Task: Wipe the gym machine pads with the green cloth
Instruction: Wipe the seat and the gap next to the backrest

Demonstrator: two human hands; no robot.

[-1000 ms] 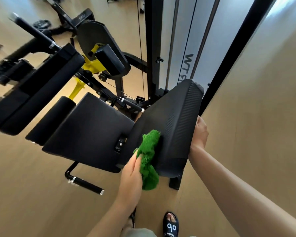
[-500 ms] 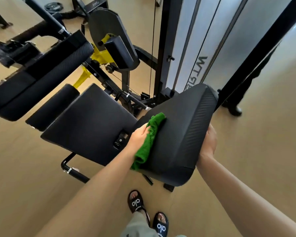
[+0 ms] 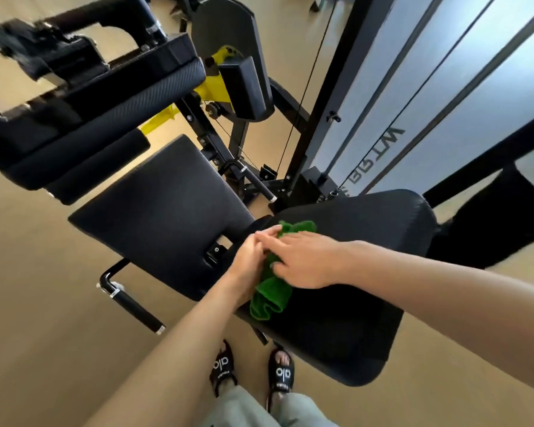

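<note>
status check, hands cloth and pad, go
Left hand and right hand both on the green cloth. Cloth bunched on the back pad, near the seat pad. Nothing in the way.

Right hand (image 3: 302, 260) left pad edge, now on green cloth (image 3: 270, 291).

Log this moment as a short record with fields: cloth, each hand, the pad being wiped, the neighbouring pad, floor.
cloth: green cloth, bunched, lying on the near pad
left hand: left hand at the cloth's left edge, touching it
right hand: right hand laid flat on top of the cloth
pad being wiped: black back pad, textured surface
neighbouring pad: black seat pad, no cloth on it
grip: whether either hand pinches the cloth cannot be told
floor: tan floor; two black sandals below the pad
</note>
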